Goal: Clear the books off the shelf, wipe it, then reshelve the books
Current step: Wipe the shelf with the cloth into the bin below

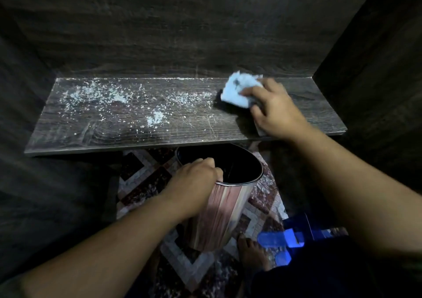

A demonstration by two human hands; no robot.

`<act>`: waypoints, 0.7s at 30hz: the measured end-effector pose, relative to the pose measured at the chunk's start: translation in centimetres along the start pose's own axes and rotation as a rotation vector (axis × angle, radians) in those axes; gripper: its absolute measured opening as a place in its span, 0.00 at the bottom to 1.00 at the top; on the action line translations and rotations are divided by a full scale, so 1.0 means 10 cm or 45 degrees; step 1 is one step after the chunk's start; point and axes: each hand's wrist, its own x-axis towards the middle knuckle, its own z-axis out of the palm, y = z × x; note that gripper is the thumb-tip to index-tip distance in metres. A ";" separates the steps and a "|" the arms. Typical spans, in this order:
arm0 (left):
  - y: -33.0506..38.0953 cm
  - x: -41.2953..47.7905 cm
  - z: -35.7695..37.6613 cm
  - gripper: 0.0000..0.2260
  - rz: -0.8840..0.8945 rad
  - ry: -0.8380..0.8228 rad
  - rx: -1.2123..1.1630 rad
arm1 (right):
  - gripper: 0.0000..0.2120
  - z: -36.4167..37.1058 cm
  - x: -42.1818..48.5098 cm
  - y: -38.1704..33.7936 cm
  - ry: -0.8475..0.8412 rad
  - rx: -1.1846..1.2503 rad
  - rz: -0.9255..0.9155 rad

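A dark wooden shelf (109,135) runs across the middle, bare of books and strewn with white dust and crumbs (96,94) over its left and centre. My right hand (274,110) presses a crumpled pale blue cloth (239,87) onto the right part of the shelf, fingers curled over it. Below the shelf's front edge, my left hand (194,183) grips the rim of a striped metal bin (226,211), tilted with its dark mouth toward the shelf. No books are in view.
Dark wood panels close in the back (205,35) and both sides. A patterned red and white carpet (146,183) covers the floor. A bare foot (251,252) stands beside blue objects (280,238) at the lower right.
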 end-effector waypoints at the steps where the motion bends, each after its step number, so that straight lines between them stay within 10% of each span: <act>1: 0.00 0.00 0.00 0.15 -0.003 -0.004 -0.001 | 0.23 0.02 0.15 0.00 0.051 -0.013 0.007; 10: -0.02 0.00 -0.01 0.13 -0.037 0.032 0.021 | 0.25 0.56 0.79 -0.02 -0.009 -0.448 -0.005; 21: 0.02 0.01 0.00 0.12 -0.046 0.025 0.028 | 0.17 0.40 0.31 0.06 -0.214 -0.118 -0.033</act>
